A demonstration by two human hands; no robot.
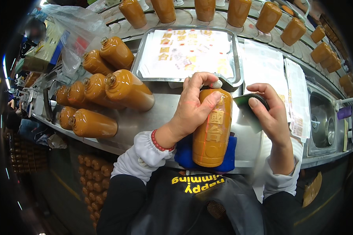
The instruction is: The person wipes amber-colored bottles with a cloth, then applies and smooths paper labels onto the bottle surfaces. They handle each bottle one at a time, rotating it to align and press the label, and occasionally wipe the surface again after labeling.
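Observation:
A brown glazed bottle (208, 150) with raised gold characters leans toward me on a folded blue cloth (232, 147) at the table's front edge. My left hand (192, 109) grips its neck and shoulder, thumb on the front, fingertips by the pale top. To the right of the bottle, apart from it, my right hand (271, 113) pinches a thin dark scraper (245, 101) between thumb and fingers. Just beyond the bottle lies a metal tray (239, 64) holding white sheets (153, 51) with gold and red printed decals.
Several brown bottles (129, 91) stand at the left of the steel table (161, 113). More bottles (239, 11) line a curved conveyor (180, 17) at the back. White papers (262, 58) lie right of the tray, beside a sink (321, 121). A clear plastic bag (72, 23) hangs far left.

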